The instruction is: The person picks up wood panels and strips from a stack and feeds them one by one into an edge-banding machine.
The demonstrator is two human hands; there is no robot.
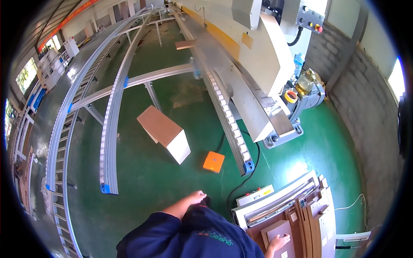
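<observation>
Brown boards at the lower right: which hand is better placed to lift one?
Probably the right: the right hand is at the brown boards, apparently on or just over one. The left hand is well away from them, farther to the left.

Factory workshop: roller conveyor rails (112, 124), large machine (269, 56) with button panel (309, 20), green floor (146, 180), grey block wall (344, 81).

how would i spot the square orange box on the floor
Find the rightmost grey metal rail with white rollers, standing over the glossy green floor. Left of its near end lies the square orange box, smaller and brighter than the brown-and-white block to its left.
</observation>
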